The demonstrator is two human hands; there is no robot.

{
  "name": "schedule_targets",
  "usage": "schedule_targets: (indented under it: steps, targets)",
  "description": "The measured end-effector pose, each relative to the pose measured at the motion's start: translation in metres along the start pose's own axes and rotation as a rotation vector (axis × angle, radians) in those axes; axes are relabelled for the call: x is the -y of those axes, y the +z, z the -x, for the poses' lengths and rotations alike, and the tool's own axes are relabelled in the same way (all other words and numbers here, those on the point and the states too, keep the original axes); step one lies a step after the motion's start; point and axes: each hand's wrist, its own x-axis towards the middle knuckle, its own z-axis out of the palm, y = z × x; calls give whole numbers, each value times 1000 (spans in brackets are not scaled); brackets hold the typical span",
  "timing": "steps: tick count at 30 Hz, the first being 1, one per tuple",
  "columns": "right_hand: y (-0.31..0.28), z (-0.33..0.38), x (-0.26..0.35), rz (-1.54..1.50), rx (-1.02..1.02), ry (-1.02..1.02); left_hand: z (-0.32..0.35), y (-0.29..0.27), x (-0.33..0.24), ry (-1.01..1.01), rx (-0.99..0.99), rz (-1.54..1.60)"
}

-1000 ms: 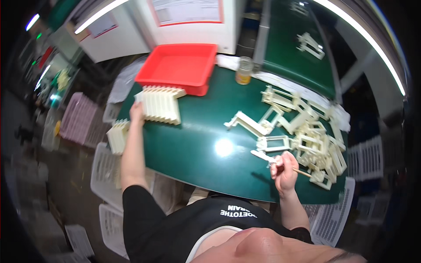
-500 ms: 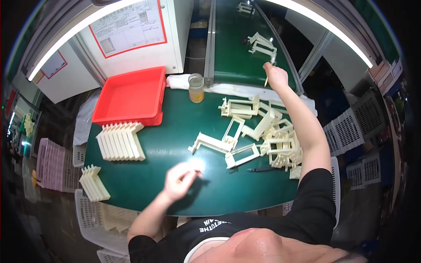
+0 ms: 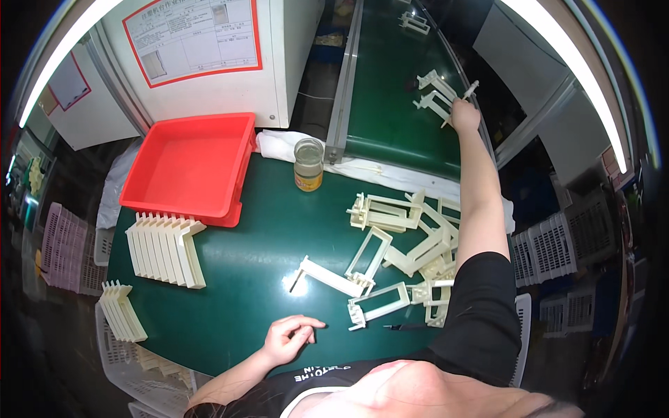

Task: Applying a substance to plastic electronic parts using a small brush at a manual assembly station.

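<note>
My right hand (image 3: 465, 115) reaches far over the green conveyor belt (image 3: 390, 104), its fingers closed on a cream plastic frame part (image 3: 437, 92). Parts of the piece stick out on both sides of the hand. Close to the table's near edge, my left hand (image 3: 289, 341) holds nothing, its index finger stretched out and the other fingers loosely curled. Just beyond it lies a single cream bracket (image 3: 327, 275). A loose pile of cream frames (image 3: 418, 254) covers the right side of the table, partly hidden by my right arm. Beside the pile is a dark slim tool (image 3: 408, 327).
A red tray (image 3: 188, 167) stands at the table's far left. Before it are a neat row of cream parts (image 3: 164, 251) and a smaller row (image 3: 124, 311). A glass jar (image 3: 308, 166) stands near the belt. More frames (image 3: 414, 24) lie farther up the belt.
My right hand has moved farther up the belt and closed on the frame there. My left hand has drawn nearer to my body, and its index finger has straightened. The view has shifted.
</note>
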Motion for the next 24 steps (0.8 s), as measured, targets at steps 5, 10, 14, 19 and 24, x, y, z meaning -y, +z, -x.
schedule_targets:
  steps: [5,10,14,19,24]
  targets:
    - [-74,83,37,-313,-139,-142,-3,2,-4,40,40,-31]
    - [-188,260,99,-654,81,-497,-2,17,-19,202,-22,433]
    - [-216,399,129,-935,263,-538,-2,50,-32,372,-45,544]
    - [-192,481,145,-1040,8,-518,14,46,-17,-83,-55,966]
    - [-181,522,133,-1880,157,-119,32,33,5,-456,174,1408]
